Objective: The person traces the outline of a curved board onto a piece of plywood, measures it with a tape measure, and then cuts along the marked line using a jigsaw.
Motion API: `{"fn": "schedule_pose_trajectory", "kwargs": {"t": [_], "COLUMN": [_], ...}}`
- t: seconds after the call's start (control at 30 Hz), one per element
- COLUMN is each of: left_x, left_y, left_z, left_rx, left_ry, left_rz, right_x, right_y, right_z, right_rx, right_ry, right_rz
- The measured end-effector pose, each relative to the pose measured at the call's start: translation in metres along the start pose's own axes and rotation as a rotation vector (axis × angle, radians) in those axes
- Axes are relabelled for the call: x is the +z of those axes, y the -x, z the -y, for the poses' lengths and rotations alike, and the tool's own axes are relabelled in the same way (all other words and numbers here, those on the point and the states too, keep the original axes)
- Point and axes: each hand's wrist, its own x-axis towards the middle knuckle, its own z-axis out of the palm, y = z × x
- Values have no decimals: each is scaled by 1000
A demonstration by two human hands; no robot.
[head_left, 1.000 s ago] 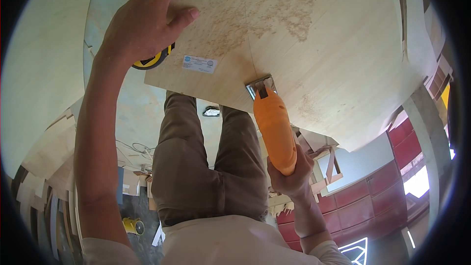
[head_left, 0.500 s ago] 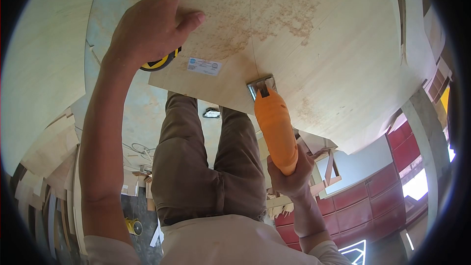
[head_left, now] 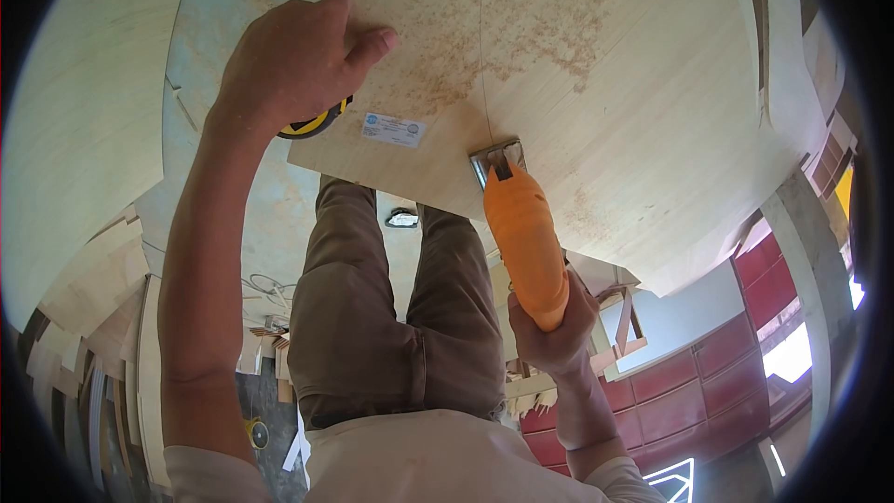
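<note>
My right hand [head_left: 555,328] curled its fingers round the tool [head_left: 527,237]. My left hand [head_left: 291,61], thumb and fingers parted, covered part of the tape [head_left: 321,121].

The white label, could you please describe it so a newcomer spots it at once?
On the large plywood sheet, look between the left hand and the orange jigsaw. The label is the white rectangle near the sheet's edge, its blue emblem and print unlike the scattered sawdust.

Looks like pale, matt wood on the sheet [head_left: 652,130], rough with sawdust [head_left: 559,33] in patches; like orange plastic on the power tool [head_left: 524,228], shiny metal on its base plate [head_left: 481,166], matt brown cloth on the trousers [head_left: 354,317].
</note>
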Motion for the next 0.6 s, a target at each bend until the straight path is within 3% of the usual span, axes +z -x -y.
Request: {"fn": "schedule_pose_trajectory", "kwargs": {"t": [0.6], "left_x": [1], "left_y": [1], "left_z": [-3], "left_rx": [-31], "left_ry": [-40], "left_rz": [21], "right_x": [2], "right_y": [-4], "right_z": [6], "right_rx": [44], "right_ry": [-22], "right_rz": [4]}}
